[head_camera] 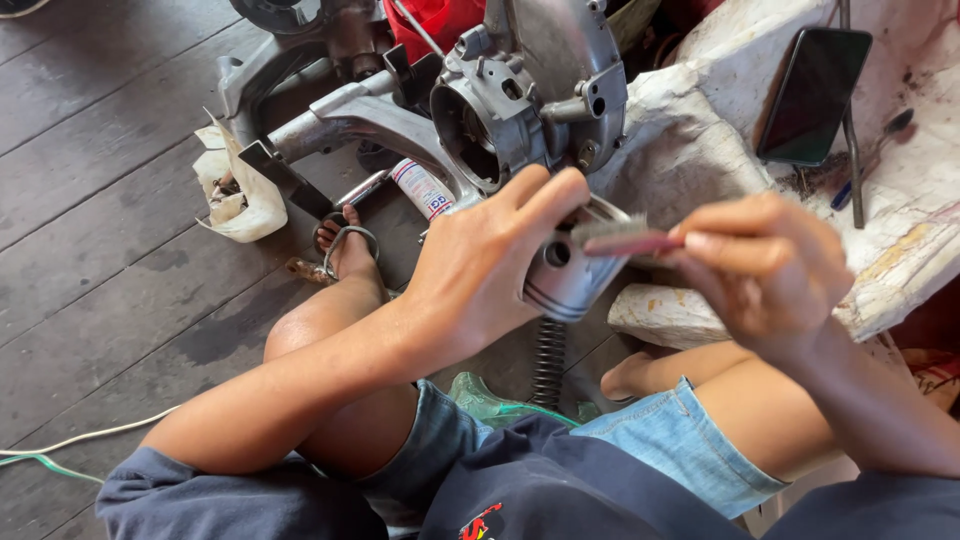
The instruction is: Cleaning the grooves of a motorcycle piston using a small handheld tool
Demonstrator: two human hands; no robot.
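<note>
Fingers [545, 200] of my left hand [480, 270] curled round the piston [565, 275], crown tilted down-left, above the floor [90, 200]; my right hand [765, 265] pinched the brush [625, 238], bristles touching its upper rim from the right.

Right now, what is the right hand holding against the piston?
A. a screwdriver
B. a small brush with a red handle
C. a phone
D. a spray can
B: the right hand grips a small brush with a red handle, its bristles against the piston held in the left hand.
</note>
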